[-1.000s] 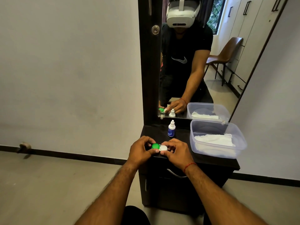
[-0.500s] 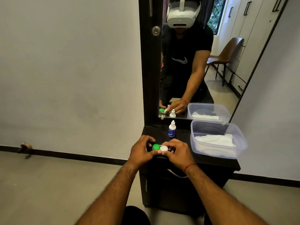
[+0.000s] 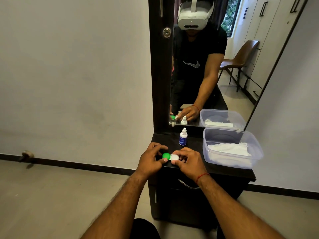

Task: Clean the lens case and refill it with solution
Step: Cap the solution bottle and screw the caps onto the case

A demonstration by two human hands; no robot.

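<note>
Both hands pinch the contact lens case (image 3: pixel 170 156) at the front of the dark worktop (image 3: pixel 224 171): the left hand (image 3: pixel 151 161) closes thumb and fingers around the green cap (image 3: pixel 166 155), the right hand (image 3: pixel 187 162) around the white cap (image 3: pixel 175 157). Just beyond the right hand stands a small solution bottle (image 3: pixel 183 137), capped and upright, and further to its right sits a clear plastic tub (image 3: pixel 231 147) holding a white cloth (image 3: pixel 227 150).
</note>
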